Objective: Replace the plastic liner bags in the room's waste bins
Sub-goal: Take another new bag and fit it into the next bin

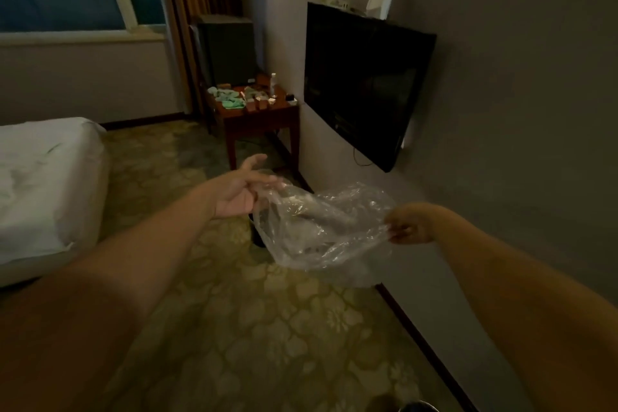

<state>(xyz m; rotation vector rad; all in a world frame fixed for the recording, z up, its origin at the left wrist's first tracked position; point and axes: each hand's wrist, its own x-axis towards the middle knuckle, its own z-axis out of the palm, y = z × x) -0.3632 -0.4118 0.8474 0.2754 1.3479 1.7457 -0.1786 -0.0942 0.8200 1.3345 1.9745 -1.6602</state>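
A clear plastic liner bag [321, 227] hangs stretched in the air between my two hands, crumpled and see-through. My right hand [409, 224] pinches its right edge with closed fingers. My left hand [242, 189] is palm-up with the fingers spread, and its fingertips touch the bag's left edge; whether they grip it I cannot tell. Behind and below the bag stands a dark waste bin [257, 232] on the carpet near the wall, mostly hidden by the plastic.
A wall-mounted TV [361, 84] juts out on the right wall. A wooden side table [261, 117] with small items stands in the corner, a dark chair behind it. The white bed [43, 184] fills the left. Patterned carpet lies between.
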